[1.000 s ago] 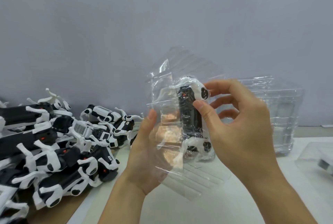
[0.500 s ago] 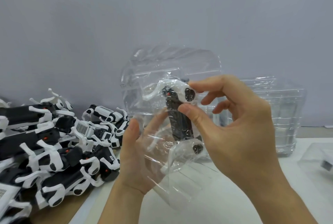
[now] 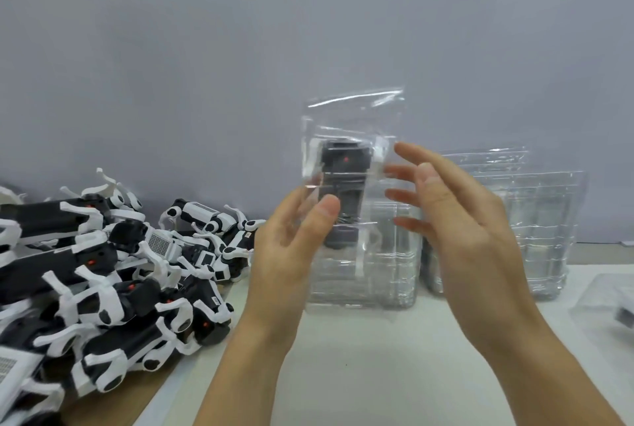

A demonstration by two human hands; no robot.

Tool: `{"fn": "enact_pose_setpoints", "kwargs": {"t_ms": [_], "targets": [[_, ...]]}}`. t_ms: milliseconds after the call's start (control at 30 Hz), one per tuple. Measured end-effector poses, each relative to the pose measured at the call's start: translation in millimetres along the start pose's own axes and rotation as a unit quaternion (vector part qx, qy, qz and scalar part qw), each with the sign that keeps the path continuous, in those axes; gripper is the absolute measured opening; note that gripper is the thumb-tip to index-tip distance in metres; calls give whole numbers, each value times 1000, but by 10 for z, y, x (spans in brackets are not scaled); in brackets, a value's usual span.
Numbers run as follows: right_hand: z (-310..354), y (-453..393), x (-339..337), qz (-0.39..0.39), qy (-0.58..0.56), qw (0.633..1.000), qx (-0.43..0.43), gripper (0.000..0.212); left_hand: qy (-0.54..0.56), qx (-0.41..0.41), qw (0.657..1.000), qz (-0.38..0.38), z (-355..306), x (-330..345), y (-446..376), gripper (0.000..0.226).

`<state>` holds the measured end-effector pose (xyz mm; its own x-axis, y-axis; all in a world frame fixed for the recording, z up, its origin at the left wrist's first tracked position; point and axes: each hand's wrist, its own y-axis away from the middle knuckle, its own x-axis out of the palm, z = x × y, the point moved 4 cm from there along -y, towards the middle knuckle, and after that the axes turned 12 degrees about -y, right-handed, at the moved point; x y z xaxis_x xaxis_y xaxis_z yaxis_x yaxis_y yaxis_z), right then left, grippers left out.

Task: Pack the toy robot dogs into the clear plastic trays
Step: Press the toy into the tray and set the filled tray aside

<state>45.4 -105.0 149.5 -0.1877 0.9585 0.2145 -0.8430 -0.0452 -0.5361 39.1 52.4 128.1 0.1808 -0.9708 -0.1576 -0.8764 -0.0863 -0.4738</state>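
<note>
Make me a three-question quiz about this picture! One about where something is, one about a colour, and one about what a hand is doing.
1. Where is the pile of toy robot dogs?
A. left on the table
B. right on the table
C. on the wall

2. What colours are the dogs?
A. red and yellow
B. black and white
C. all green

3. What is the right hand doing?
A. making a fist
B. gripping a dog from the pile
C. open beside the clear plastic tray

Answers:
1 A, the heap lies at the left.
2 B, black bodies with white legs.
3 C, its fingers are spread; the left hand holds the tray.
</note>
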Motion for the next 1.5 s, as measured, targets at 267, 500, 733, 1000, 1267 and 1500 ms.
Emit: {"fn": "enact_pose_setpoints", "kwargs": {"t_ms": [267, 500, 733, 1000, 1267, 1500], "targets": [[-113, -34, -86, -11, -34, 995, 97, 43, -247, 12, 967, -61, 4, -162, 30, 77], [-118, -103, -475, -176, -27, 978, 111, 47, -355, -53, 924, 128, 32, -313, 70, 83], [-94, -122, -569, -170, -1, 980, 104, 36, -404, -110, 856, 305, 60, -210, 150, 81], [-288, -128, -452, -78, 157, 978, 116, 16, -475, -106, 804, 340, 437, 341, 244, 108], [-561, -49, -380, 3, 277, 946, 169, 14, -378, -109, 905, 161, 569, 228, 114, 60], [-634, -34, -312, 31, 288, 942, 168, 15, -456, -295, 840, -8, 763, -267, 69, 38]]}}
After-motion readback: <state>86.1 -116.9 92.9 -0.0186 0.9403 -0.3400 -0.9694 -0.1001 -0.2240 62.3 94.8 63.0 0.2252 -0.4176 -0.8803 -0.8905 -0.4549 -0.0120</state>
